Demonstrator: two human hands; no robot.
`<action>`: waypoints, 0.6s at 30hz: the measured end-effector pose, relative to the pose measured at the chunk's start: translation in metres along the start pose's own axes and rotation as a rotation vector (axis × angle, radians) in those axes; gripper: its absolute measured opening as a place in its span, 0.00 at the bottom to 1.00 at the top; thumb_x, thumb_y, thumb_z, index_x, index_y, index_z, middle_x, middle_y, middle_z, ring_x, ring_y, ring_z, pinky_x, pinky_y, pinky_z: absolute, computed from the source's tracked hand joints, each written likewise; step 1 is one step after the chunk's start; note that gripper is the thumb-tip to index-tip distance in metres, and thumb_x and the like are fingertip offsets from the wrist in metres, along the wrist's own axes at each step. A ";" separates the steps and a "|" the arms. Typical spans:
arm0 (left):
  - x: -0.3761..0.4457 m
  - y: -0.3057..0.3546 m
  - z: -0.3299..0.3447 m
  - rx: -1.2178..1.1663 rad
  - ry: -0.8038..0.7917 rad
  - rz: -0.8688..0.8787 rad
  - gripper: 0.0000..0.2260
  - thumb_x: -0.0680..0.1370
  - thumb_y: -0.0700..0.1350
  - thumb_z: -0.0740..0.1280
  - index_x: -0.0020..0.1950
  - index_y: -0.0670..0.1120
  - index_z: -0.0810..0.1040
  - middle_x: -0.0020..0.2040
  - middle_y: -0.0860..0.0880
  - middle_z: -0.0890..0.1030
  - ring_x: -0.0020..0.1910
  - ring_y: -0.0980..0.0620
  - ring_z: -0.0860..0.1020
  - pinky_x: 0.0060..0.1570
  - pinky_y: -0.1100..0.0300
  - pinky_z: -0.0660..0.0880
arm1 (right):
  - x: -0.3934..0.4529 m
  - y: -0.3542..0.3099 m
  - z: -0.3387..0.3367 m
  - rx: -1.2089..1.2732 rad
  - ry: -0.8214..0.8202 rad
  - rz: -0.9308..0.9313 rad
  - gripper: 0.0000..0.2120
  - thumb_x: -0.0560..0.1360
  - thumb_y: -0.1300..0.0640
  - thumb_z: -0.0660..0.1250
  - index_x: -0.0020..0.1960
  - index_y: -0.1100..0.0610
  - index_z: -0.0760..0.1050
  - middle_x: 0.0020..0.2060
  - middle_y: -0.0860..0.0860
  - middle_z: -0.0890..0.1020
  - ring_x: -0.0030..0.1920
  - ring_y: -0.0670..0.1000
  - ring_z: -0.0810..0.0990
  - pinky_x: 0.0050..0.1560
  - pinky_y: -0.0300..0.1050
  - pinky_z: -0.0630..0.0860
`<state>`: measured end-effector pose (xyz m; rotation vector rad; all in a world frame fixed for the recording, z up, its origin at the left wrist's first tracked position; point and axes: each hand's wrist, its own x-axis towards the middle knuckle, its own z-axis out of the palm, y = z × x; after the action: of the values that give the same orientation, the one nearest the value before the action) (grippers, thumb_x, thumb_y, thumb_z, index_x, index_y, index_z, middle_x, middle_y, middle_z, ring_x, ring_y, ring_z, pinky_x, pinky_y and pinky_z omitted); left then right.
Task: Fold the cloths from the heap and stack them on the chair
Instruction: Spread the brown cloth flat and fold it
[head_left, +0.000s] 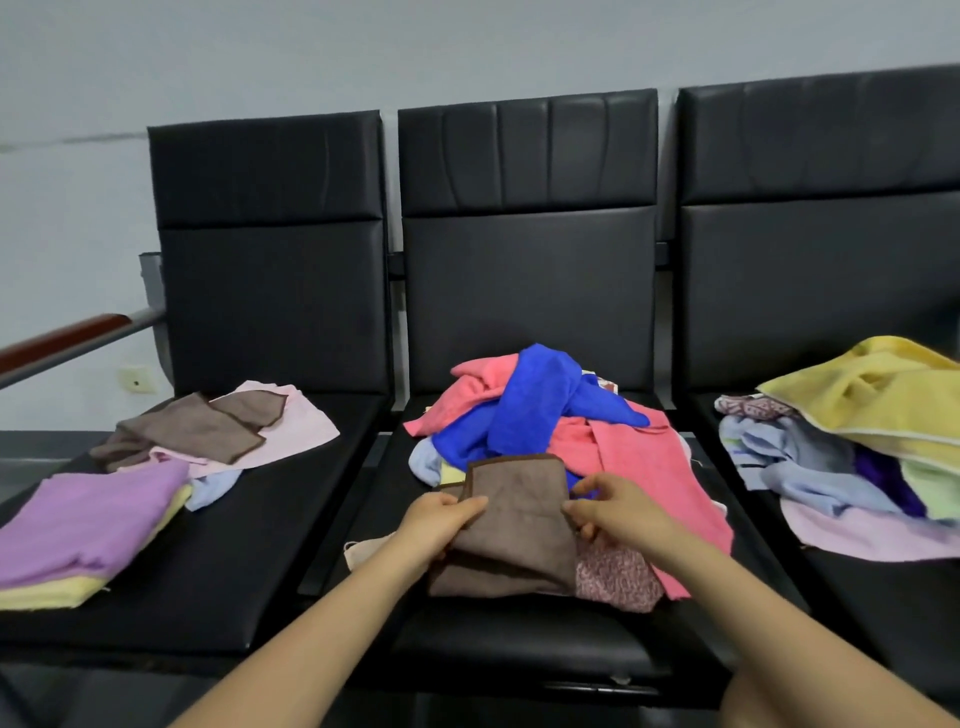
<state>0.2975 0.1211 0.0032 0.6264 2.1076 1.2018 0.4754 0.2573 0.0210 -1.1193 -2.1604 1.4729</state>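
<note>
Head view: left hand (441, 525) and right hand (613, 512) each pinch a side of the brown cloth (514, 525), at the heap (545, 415) front on the middle chair (519, 639) | step: mid-fold, seemingly | next: finish, stack on left chair (234, 545).

light: soft, even, dim | shadows: faint | focus: slightly soft | edges: wide-angle bowing

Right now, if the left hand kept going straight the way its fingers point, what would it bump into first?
The left hand already pinches the brown cloth, fingers pointing right. Going on across the cloth, it would probably meet the right hand, which grips the opposite edge. Depth is hard to judge from one view.
</note>
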 end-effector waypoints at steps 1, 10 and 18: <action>0.000 0.003 0.001 -0.022 -0.006 -0.004 0.11 0.75 0.52 0.69 0.39 0.47 0.76 0.37 0.47 0.75 0.36 0.50 0.73 0.33 0.61 0.67 | -0.001 0.002 0.001 -0.003 -0.029 0.003 0.06 0.76 0.61 0.69 0.50 0.59 0.73 0.29 0.54 0.77 0.20 0.42 0.73 0.22 0.34 0.67; -0.010 -0.011 -0.016 0.289 0.060 -0.003 0.08 0.76 0.48 0.63 0.40 0.46 0.74 0.40 0.48 0.78 0.39 0.51 0.75 0.37 0.60 0.69 | 0.001 0.002 0.022 -0.214 -0.023 -0.084 0.11 0.72 0.51 0.73 0.40 0.54 0.74 0.29 0.47 0.78 0.26 0.44 0.75 0.27 0.35 0.69; -0.013 -0.004 -0.013 -0.024 0.066 0.011 0.03 0.75 0.45 0.66 0.44 0.46 0.75 0.42 0.47 0.78 0.37 0.53 0.74 0.33 0.62 0.67 | -0.003 -0.008 0.038 0.100 -0.115 -0.041 0.05 0.75 0.56 0.69 0.49 0.56 0.81 0.45 0.52 0.86 0.46 0.50 0.84 0.50 0.47 0.80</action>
<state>0.2968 0.1029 0.0082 0.5959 2.1434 1.2679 0.4505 0.2292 0.0124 -0.9735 -2.1439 1.6439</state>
